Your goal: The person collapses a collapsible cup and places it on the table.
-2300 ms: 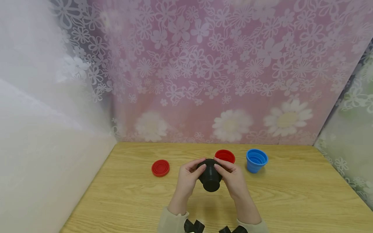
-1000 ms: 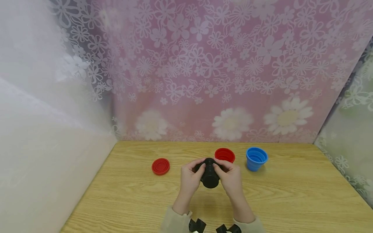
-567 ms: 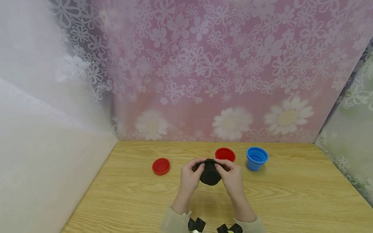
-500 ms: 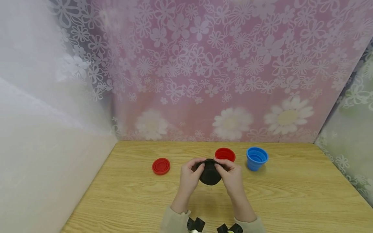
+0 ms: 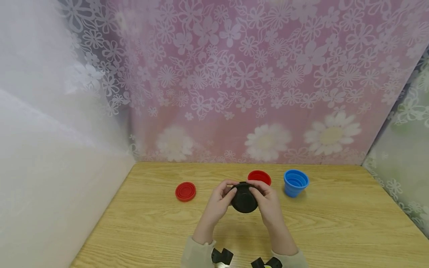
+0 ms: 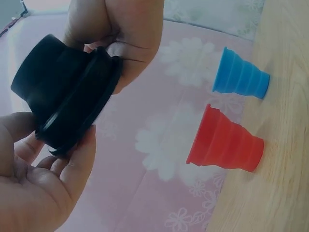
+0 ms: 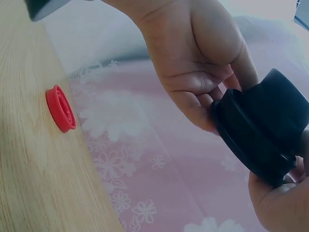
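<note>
Cup (image 5: pixel 244 203), black and tilted, is held raised over the counter (image 5: pixel 151 227), the left hand (image 5: pixel 217 203) and right hand (image 5: pixel 269 204) each pinching one side near its wide rim. Beyond, a red cup (image 5: pixel 259 176) and, to its right, a blue cup (image 5: pixel 295 186) stand upright, apart; a red ringed disc (image 5: pixel 186 191) lies flat at left.

Plain beige sleeves (image 5: pixel 197 254) — small black angular blocks (image 5: pixel 227 257) just beside them

Three views about the black cup (image 5: pixel 244 203)
Head view: above it, facing forward and down; wrist views: close to it, rolled sideways, both sharing it
</note>
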### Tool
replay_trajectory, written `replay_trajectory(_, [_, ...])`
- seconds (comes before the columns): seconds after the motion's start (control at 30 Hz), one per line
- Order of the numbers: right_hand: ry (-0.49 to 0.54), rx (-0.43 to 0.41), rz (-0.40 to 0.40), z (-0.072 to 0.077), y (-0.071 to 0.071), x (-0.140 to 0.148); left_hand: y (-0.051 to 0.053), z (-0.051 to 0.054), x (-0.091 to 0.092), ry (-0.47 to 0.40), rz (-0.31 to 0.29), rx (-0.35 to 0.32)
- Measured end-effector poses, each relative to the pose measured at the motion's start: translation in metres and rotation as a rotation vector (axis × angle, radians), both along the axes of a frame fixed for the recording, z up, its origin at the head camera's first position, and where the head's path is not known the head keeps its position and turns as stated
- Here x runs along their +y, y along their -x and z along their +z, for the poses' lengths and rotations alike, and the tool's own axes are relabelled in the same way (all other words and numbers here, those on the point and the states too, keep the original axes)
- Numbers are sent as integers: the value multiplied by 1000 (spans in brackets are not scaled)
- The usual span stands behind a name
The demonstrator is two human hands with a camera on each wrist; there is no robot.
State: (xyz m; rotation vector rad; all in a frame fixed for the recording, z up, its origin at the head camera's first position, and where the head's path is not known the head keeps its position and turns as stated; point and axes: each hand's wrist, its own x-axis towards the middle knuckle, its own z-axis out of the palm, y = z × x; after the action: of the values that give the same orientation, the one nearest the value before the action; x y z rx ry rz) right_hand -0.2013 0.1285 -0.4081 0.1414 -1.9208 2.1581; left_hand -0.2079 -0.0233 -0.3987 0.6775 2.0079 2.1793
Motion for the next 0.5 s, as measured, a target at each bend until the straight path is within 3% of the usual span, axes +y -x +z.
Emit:
replay_trajectory(0.13, [8,-17,53,0,0,1,5,-8,-2,-60,-26,-42])
replay_trajectory(0.3, [126,-46,152,0,0,2,11,-16,-4,-176,-11,-97])
replay_trajectory(0.5, [207,-15,262,1,-2,6,11,-16,-3,-286,-21,-133])
